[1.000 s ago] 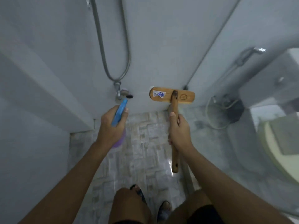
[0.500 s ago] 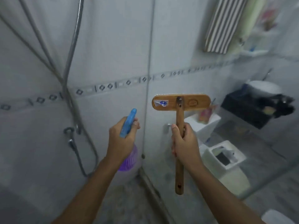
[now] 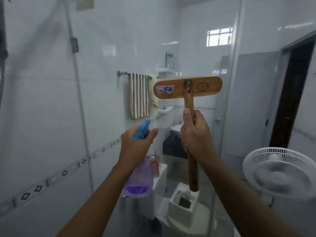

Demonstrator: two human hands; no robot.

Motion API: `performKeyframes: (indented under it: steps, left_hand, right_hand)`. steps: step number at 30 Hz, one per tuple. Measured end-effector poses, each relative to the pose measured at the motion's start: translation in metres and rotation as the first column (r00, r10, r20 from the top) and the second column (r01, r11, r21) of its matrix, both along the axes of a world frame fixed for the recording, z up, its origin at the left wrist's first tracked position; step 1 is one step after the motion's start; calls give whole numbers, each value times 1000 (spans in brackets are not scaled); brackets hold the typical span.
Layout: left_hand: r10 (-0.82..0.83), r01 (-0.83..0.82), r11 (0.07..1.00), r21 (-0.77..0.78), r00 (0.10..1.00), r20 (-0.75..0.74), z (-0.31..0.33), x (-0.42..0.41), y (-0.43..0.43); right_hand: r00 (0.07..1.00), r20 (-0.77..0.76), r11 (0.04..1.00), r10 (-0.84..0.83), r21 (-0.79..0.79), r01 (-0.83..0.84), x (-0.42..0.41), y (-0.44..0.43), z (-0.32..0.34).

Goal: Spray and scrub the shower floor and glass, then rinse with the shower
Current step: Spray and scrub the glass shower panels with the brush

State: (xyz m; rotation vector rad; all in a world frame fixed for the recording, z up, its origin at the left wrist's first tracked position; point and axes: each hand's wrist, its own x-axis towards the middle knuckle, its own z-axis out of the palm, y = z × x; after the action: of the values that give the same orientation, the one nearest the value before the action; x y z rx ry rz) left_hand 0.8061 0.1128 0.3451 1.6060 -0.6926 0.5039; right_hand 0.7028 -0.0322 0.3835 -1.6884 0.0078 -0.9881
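Observation:
My left hand (image 3: 136,147) grips a spray bottle (image 3: 139,180) with a purple body and a blue trigger head, nozzle aimed up and forward at the shower glass (image 3: 109,103). My right hand (image 3: 195,134) holds the wooden handle of a scrub brush (image 3: 188,87), upright, its wide wooden head at the top facing the glass. The brush's bristle side faces away and is hidden. The glass panel stands right in front of both hands; its metal edge strip (image 3: 229,117) runs vertically at the right.
Behind the glass are a striped towel on a rail (image 3: 139,95), a soap shelf (image 3: 165,110), a toilet (image 3: 184,207) and a dark basin cabinet (image 3: 172,146). A white fan (image 3: 278,171) stands at the right by a dark doorway (image 3: 294,93). A shower hose (image 3: 3,48) hangs at far left.
My view swung up from the shower floor to the glass wall. Both hands rose with the bottle and the brush, keeping the same grips.

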Motion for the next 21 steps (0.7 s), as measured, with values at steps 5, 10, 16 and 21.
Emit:
performKeyframes:
  steps: [5, 10, 16, 21]
  left_hand:
    - [-168, 165, 982, -89, 985, -25, 18, 0, -37]
    - [-202, 206, 975, -82, 978, 54, 27, 10, -55]
    - [-263, 266, 963, -37, 962, 68, 49, 18, -58]
    - [-234, 243, 969, -49, 962, 140, 57, 24, -60]
  right_hand:
    - [980, 13, 975, -199, -100, 200, -12, -20, 22]
    - [958, -46, 954, -284, -116, 277, -17, -33, 29]
    - [939, -28, 935, -342, -112, 337, -9, -38, 31]
    - [928, -23, 922, -372, -125, 366, 0, -38, 38]
